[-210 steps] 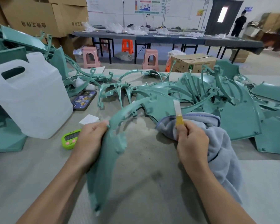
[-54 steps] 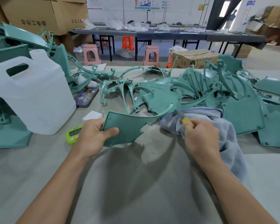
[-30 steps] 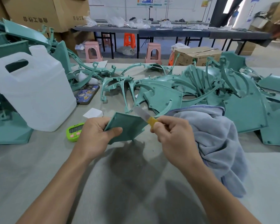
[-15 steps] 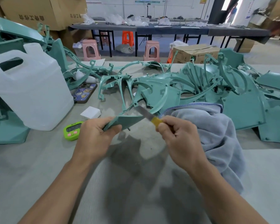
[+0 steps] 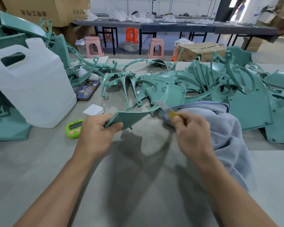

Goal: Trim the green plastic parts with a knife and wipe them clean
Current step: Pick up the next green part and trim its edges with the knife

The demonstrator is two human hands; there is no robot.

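Was standing by the bench for this one; the left hand (image 5: 98, 128) gripped the green part (image 5: 129, 116) at its near corner, thumb on top and fingers curled under, just left of the frame's centre and lifted off the table (image 5: 138, 185); the right hand (image 5: 192, 130) was closed round the yellow handle of the knife (image 5: 168, 110), blade blurred out by the part's right-hand edge, and I couldn't tell if it was actually touching; the grey towel (image 5: 223, 128) lay bunched under and right of that hand. My guess is the panel was light and thin, stiff enough to hold its curve but springy, so it would flex away from the blade unless held close to the cut; smooth plastic, probably a bit slippery; I'd take the flat wide end, fingers clear of the edge being shaved. The pile of other green parts (image 5: 203, 84) filled the upper right; a white jug (image 5: 29, 89) stood at upper left.
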